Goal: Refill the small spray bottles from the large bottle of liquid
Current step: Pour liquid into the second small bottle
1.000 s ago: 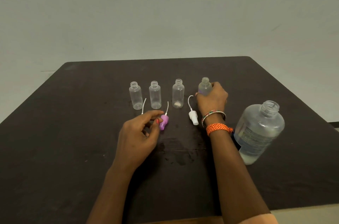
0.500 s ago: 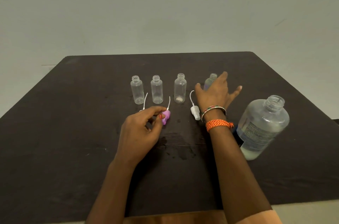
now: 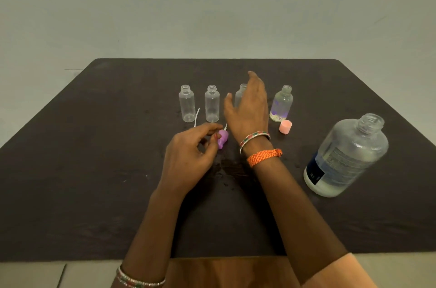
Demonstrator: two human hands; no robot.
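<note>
Your right hand (image 3: 247,108) hovers with fingers spread before four small clear plastic spray bottles (image 3: 211,103), your left hand (image 3: 188,158) curls loosely beside a purple sprayer cap (image 3: 223,138), and the rounded large bottle (image 3: 344,158), uncapped and about a third full of clear liquid, stands well right.

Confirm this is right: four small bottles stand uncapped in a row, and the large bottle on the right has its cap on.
Not quite. The head view shows the large bottle uncapped too, its threaded neck open. The four small bottles do stand uncapped in a row.

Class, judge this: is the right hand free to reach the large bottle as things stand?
Probably yes: the right hand is open and empty, and bare table separates it from the uncapped large bottle.
</note>
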